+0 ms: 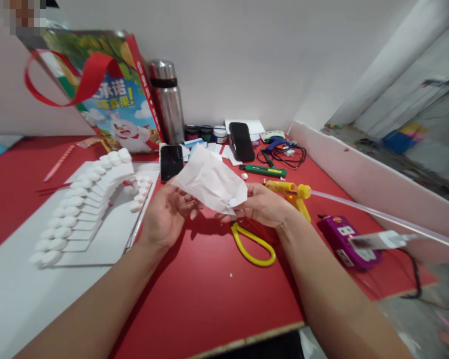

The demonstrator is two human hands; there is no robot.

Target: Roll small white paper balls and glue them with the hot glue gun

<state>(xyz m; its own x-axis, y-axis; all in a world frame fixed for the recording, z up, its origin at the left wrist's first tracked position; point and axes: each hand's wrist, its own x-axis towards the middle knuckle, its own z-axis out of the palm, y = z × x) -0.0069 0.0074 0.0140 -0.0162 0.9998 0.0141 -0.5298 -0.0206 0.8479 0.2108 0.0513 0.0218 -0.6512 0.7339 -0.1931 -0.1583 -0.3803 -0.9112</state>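
Note:
A thin, creased white sheet like tissue paper is held up above the red table, spread between my two hands. My left hand is at its left edge, fingers curled and the thumb partly behind the sheet. At the lower right corner, my right hand pinches the sheet, with some fingertips underneath. Scissors with a yellow handle lie below my right hand, their blades hidden. Left of my left hand stands a curved white model staircase, edged with rows of round white pieces.
A yellow glue gun with a long clear glue stick lies right of my right hand, near a purple power strip. Behind are two phones, a green cutter, a steel flask, paint jars and a gift box.

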